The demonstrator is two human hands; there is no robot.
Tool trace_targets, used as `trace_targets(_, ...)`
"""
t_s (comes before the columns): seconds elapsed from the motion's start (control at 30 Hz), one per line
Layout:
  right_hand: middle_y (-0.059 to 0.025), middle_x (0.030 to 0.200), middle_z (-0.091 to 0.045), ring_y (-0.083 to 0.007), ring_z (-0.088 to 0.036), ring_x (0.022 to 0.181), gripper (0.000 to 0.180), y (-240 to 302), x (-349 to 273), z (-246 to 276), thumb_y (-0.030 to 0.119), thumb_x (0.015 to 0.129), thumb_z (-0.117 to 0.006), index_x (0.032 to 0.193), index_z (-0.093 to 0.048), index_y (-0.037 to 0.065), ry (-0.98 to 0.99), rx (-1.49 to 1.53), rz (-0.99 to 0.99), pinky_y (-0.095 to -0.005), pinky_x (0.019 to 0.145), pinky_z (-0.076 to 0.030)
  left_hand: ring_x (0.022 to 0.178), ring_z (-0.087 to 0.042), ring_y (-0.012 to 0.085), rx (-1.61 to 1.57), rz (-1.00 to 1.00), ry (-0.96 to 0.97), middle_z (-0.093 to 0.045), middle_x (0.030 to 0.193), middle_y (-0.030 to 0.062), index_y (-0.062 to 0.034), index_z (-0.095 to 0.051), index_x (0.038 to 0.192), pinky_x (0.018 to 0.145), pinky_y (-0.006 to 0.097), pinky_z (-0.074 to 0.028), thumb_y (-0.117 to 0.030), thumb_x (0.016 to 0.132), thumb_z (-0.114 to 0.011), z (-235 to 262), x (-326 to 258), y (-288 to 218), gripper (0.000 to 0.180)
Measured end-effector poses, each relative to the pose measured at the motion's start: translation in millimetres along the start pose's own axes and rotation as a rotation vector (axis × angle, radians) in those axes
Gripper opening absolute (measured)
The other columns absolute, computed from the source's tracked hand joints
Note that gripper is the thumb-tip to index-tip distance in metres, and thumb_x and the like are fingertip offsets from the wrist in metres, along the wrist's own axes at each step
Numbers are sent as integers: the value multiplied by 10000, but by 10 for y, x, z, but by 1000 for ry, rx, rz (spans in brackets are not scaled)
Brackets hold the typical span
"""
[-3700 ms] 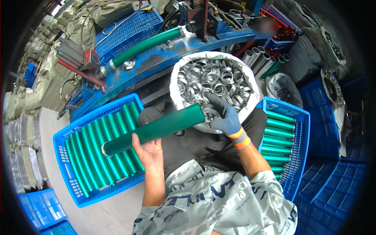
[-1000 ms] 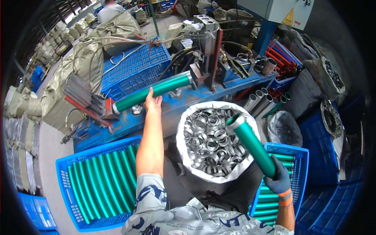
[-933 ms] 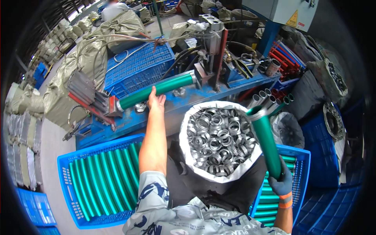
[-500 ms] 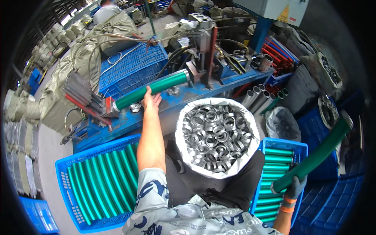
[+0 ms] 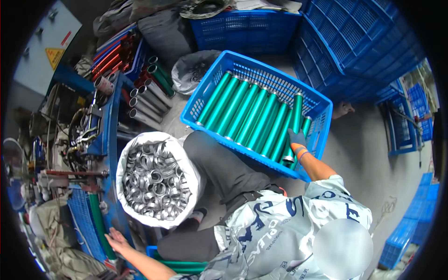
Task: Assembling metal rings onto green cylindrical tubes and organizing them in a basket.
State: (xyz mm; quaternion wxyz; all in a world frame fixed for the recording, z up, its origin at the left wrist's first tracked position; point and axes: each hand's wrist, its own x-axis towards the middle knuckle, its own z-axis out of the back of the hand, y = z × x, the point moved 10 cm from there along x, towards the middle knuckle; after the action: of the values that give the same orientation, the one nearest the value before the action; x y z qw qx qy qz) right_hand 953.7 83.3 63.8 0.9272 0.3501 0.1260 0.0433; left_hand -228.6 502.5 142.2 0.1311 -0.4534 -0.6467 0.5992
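Note:
My right hand (image 5: 297, 138), in a grey glove with an orange cuff, grips a green metal tube (image 5: 297, 108) with silver rings at its ends. This tube lies tilted over other green tubes (image 5: 254, 114) in a blue plastic crate (image 5: 212, 133). At the left, my bare left hand (image 5: 117, 241) has its fingers stretched out, palm partly up. It is beside another green tube (image 5: 97, 214) set in the bench machine; whether it touches that tube I cannot tell. A white sack (image 5: 125, 163) full of silver metal rings (image 5: 156, 182) stands by my knees.
The blue workbench (image 5: 112, 135) runs along my left. Bare and green tubes (image 5: 151, 95) stand beyond the sack, near a plastic-lined bag (image 5: 189, 70). Stacked blue crates (image 5: 336, 42) rise behind the tube crate. Part of a second crate (image 5: 151, 250) shows below my leg.
The view has swung right. My right hand has brought its green tube from the air beside the crate down onto the tubes inside. My left hand stays near the machine's tube.

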Motion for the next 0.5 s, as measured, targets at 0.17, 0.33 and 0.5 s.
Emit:
trace_targets(0.17,-428,1633,-576,-563,-555,1551,1021,-637,289,-1666,694,1089,-607,1726,-420,-81,194,20,-71,-562,1317,-435,1406,-739,243,173,-88,-70,-716,1607,135,-9,-617,1598,1024,342,-573,-467,1125,-766,538,-881,-427,675)
trace_targets(0.33,-346,1464,-742,-533,-686,1404,870,-917,169,-2269,707,1032,-645,1454,-751,-47,704,-337,74,-537,1192,-541,1180,-824,194,510,-242,-387,-826,1353,74,-89,-745,1448,851,288,-613,-451,1132,-757,1385,-2101,-193,481)
trace_targets(0.5,-243,1265,-851,-396,-819,1197,857,400,141,-1899,823,950,-712,1273,-871,46,691,-998,424,-520,1078,-611,1232,-737,516,1402,-852,-637,-772,1388,334,80,-754,1411,1128,549,-573,-401,1049,-835,2336,-3673,-312,607)
